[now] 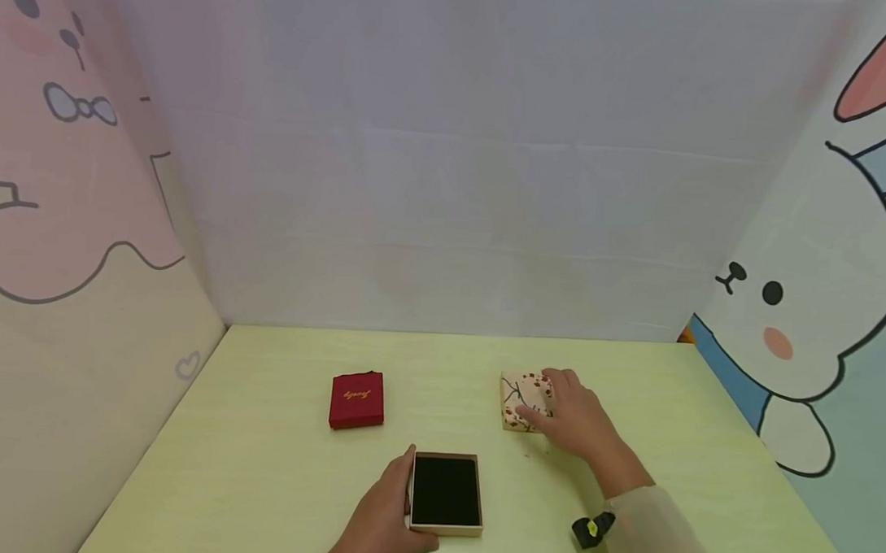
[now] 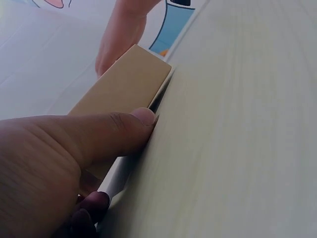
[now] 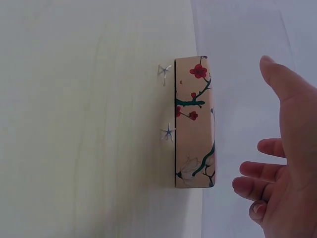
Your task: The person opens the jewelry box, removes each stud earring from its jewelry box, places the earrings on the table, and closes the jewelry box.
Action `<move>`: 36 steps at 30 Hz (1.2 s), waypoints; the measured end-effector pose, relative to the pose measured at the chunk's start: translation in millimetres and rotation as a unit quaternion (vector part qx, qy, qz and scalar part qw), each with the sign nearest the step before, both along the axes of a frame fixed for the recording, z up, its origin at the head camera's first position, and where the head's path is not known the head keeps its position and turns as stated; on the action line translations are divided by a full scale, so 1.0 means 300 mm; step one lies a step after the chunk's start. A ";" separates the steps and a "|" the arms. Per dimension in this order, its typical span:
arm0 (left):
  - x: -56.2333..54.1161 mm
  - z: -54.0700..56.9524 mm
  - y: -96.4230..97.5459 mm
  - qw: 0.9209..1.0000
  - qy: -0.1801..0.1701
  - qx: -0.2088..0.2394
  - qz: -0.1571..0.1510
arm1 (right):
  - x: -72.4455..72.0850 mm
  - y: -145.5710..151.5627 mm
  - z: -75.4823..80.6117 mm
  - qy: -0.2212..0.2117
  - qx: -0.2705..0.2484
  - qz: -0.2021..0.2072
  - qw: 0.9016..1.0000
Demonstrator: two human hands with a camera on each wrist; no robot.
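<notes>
A shallow cardboard box [image 1: 445, 530] with a black inside sits on the table near the front. My left hand [image 1: 387, 515] grips it by its left side, with the thumb at the near corner, and the left wrist view shows the box's edge slightly raised off the tabletop. Over the right edge of a flower-patterned box [image 1: 521, 397] is my right hand [image 1: 577, 415], thumb and fingers spread apart. In the right wrist view a gap shows between this hand [image 3: 292, 153] and the patterned box [image 3: 194, 129]. Two small star-shaped pieces [image 3: 168, 132] lie beside that box.
A small red box [image 1: 356, 400] with gold lettering rests on the left part of the pale table [image 1: 260, 482]. A white cloth wall [image 1: 446, 187] stands behind the table, with cartoon-printed walls at both sides. A black band device [image 1: 592, 530] hangs by the right sleeve.
</notes>
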State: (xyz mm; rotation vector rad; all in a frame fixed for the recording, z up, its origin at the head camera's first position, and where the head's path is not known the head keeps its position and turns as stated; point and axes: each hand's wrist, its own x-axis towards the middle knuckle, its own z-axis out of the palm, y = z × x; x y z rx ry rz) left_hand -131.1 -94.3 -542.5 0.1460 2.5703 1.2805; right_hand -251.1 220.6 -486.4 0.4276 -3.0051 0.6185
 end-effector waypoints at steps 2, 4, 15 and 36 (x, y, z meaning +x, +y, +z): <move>0.000 0.001 0.000 1.000 0.002 0.000 0.000 | -0.010 -0.001 0.009 0.005 0.014 0.003 1.000; -0.001 0.003 0.000 1.000 0.002 0.002 0.000 | -0.018 -0.004 0.018 0.005 0.024 0.002 1.000; 0.000 0.005 0.001 1.000 0.009 -0.003 -0.007 | -0.059 -0.007 0.028 0.007 0.076 0.014 0.997; -0.006 0.010 0.002 1.000 -0.004 -0.010 0.002 | -0.113 -0.007 -0.013 -0.041 0.121 0.006 0.992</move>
